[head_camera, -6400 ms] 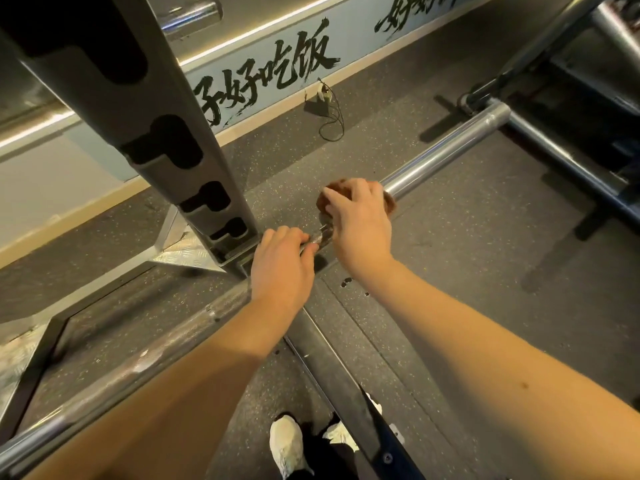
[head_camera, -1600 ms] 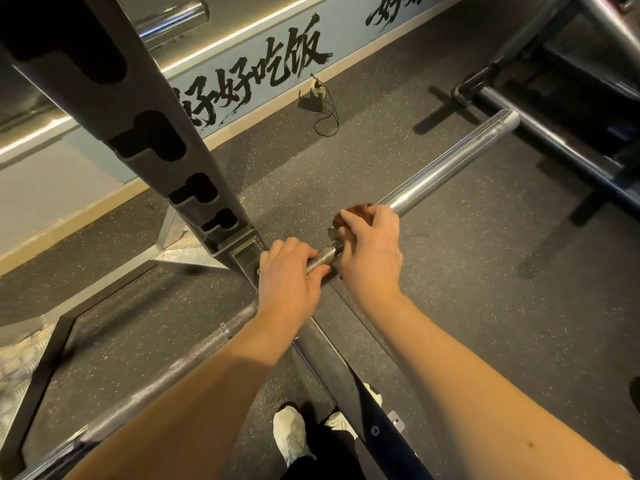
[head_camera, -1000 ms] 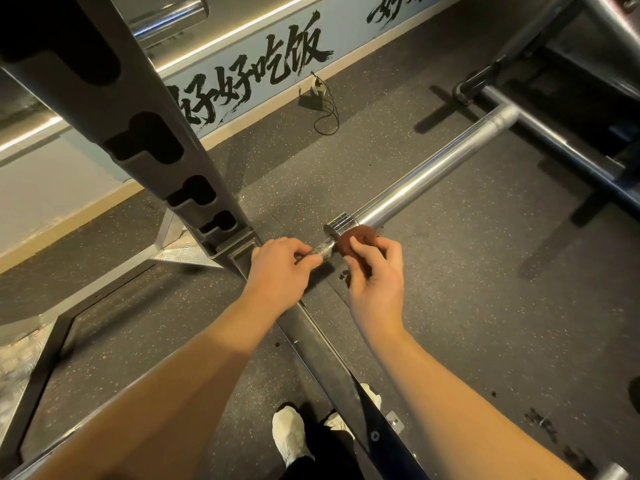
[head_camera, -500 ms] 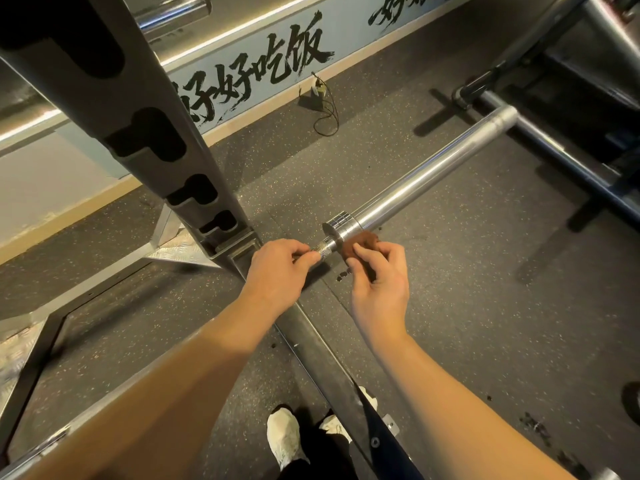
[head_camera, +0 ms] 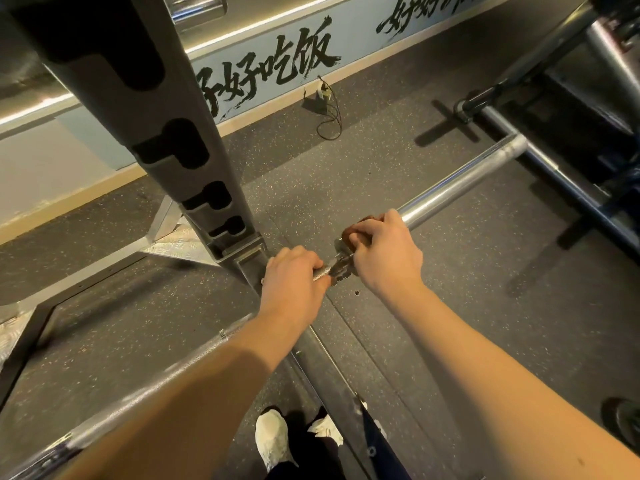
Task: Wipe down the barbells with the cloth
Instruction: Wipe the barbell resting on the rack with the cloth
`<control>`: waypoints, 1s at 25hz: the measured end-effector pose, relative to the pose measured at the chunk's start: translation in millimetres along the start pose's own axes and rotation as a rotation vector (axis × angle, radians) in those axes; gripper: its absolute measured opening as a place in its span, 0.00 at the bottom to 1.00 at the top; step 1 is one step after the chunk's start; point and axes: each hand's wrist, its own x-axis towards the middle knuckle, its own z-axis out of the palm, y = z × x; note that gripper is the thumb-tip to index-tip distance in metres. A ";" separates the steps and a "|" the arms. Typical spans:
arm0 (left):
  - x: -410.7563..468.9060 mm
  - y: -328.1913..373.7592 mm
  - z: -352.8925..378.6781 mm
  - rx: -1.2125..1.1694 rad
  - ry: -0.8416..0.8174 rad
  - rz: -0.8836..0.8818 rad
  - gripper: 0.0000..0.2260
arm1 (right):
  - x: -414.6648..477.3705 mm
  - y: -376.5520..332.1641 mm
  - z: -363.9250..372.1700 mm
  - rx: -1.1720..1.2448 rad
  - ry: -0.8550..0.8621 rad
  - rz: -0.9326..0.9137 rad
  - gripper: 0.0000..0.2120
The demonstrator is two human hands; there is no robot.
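Your left hand curls round the knurled shaft of the barbell, fingers closed over it. Just beside it, your right hand clutches the brown cloth against the bar at the collar, fingers bent over it. Beyond your right hand the shiny sleeve runs on. The rack upright stands just past your left hand.

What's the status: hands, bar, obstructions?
Left hand grips the barbell. Right hand holds brown cloth on the sleeve's inner end. Rack upright stands just beyond left hand.
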 end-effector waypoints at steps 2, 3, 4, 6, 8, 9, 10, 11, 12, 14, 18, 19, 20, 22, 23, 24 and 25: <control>-6.7 -0.3 5.9 -0.035 0.021 0.014 0.10 | 11.6 -10.3 -6.5 -0.100 -0.082 0.009 0.11; -9.3 -0.6 8.3 -0.048 0.032 0.019 0.09 | 18.2 -16.6 -8.6 -0.165 -0.124 0.009 0.11; -10.9 -0.8 9.4 -0.048 0.046 0.027 0.09 | 24.9 -23.4 -9.9 -0.226 -0.166 0.006 0.12; -10.6 -2.4 12.1 -0.010 0.070 0.058 0.08 | 38.6 -37.1 -13.5 -0.309 -0.258 0.009 0.12; -9.9 -4.3 13.6 0.043 0.071 0.082 0.08 | 48.3 -52.2 -19.8 -0.390 -0.382 0.011 0.09; -9.9 -5.5 14.1 0.055 0.072 0.089 0.08 | 51.0 -56.5 -20.6 -0.424 -0.411 0.005 0.08; -10.4 -6.8 15.0 0.054 0.082 0.096 0.08 | 50.8 -57.0 -20.0 -0.439 -0.410 -0.002 0.08; -11.1 -8.7 16.4 0.043 0.099 0.102 0.08 | 47.4 -53.3 -18.2 -0.426 -0.387 -0.002 0.09; -11.9 -10.1 17.7 0.025 0.116 0.106 0.08 | 40.9 -44.7 -13.6 -0.393 -0.328 -0.005 0.12; -14.2 -9.9 21.9 -0.002 0.134 0.123 0.08 | 15.4 -15.7 0.8 -0.251 -0.117 -0.044 0.13; -18.2 -5.6 29.6 0.017 0.166 0.154 0.12 | -35.6 43.0 35.9 0.276 0.302 -0.131 0.11; -18.9 -6.2 30.7 0.019 0.164 0.150 0.12 | -44.6 52.7 42.8 0.344 0.339 -0.147 0.11; -19.4 -6.6 31.3 0.018 0.159 0.146 0.13 | -52.6 59.7 48.0 0.386 0.359 -0.146 0.11; -19.5 -6.8 33.7 -0.011 0.161 0.137 0.13 | -63.2 67.6 53.0 0.425 0.379 -0.115 0.12; -20.0 -6.3 34.3 -0.044 0.164 0.123 0.13 | -66.1 68.8 53.6 0.428 0.379 -0.091 0.12; -21.1 -5.2 34.8 -0.079 0.166 0.103 0.12 | -68.0 67.7 52.9 0.424 0.372 -0.059 0.13; -22.2 -3.6 35.5 -0.101 0.170 0.090 0.12 | -68.0 64.9 50.8 0.410 0.369 -0.032 0.13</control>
